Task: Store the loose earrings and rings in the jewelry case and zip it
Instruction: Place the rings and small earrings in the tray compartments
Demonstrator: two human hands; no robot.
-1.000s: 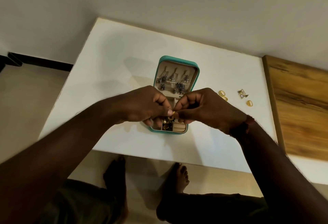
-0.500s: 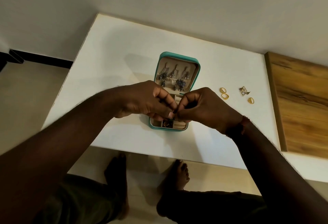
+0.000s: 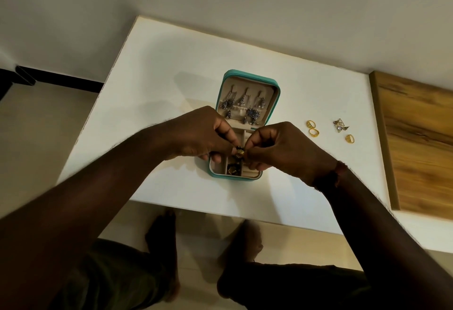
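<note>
A teal jewelry case (image 3: 276, 100) lies open on the white table (image 3: 157, 84), its lid holding several dangling silver earrings (image 3: 245, 106). My left hand (image 3: 203, 135) and my right hand (image 3: 284, 149) meet over the case's lower tray, both pinching one small gold-and-dark earring (image 3: 239, 150) between the fingertips. Another dark and gold piece (image 3: 232, 169) rests in a tray compartment below. To the right of the case lie two gold rings (image 3: 311, 128), a silver earring pair (image 3: 340, 124) and a third gold ring (image 3: 350, 138).
A wooden panel (image 3: 421, 143) borders the table on the right. A wall runs behind the table's far edge. My bare feet (image 3: 163, 233) and knees show below the table's near edge.
The camera view has shifted slightly. My fingertips have parted a little, so the small gold-and-dark earring between them now shows above the tray.
</note>
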